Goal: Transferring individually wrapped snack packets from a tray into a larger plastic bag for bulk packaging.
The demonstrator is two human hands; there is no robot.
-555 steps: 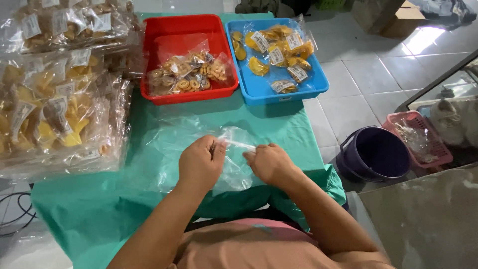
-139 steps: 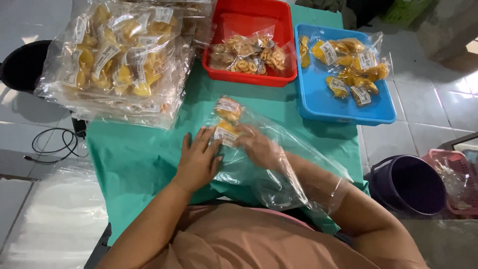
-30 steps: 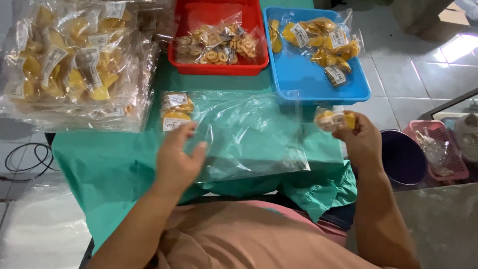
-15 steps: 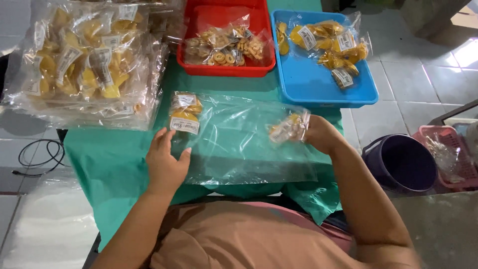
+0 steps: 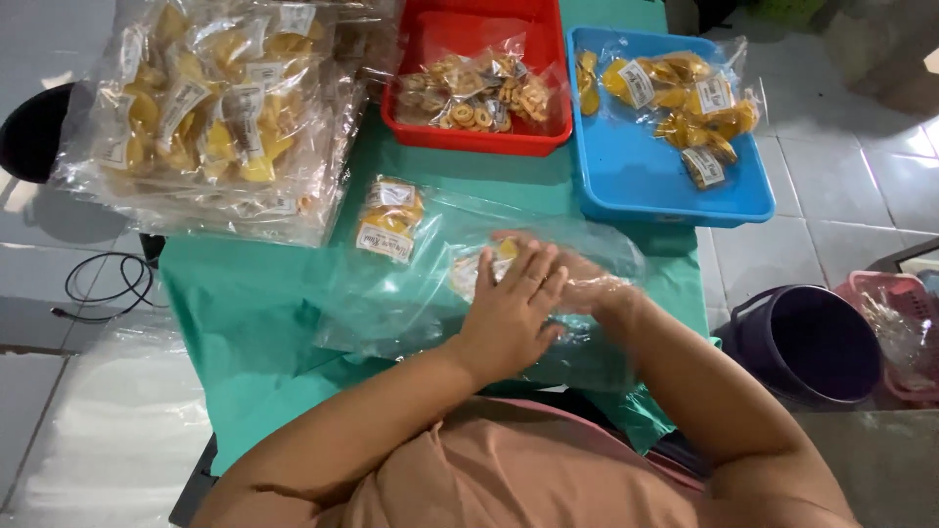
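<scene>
White floor tiles [image 5: 841,210] surround your green-clothed table [image 5: 254,323]; a dark bucket [image 5: 807,342] sits right. Your left hand [image 5: 509,313] lies flat on the clear bag [image 5: 411,293] mid-table; your right hand [image 5: 587,288] is inside it, its grip unclear, beside a snack packet [image 5: 479,269].

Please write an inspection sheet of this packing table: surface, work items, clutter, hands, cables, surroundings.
Surface: green cloth-covered table.
Job's things: large clear plastic bag lying flat; two labelled yellow snack packets at its far end.
Clutter: red plastic tray with ring snacks; blue plastic tray with yellow snack packets; big bagged pile of snack packets.
Hands: left hand flat on the bag; right hand inside the bag, grip hidden.
Cables: black cable on floor.
Surroundings: tiled floor, dark purple bucket, pink basket.
</scene>
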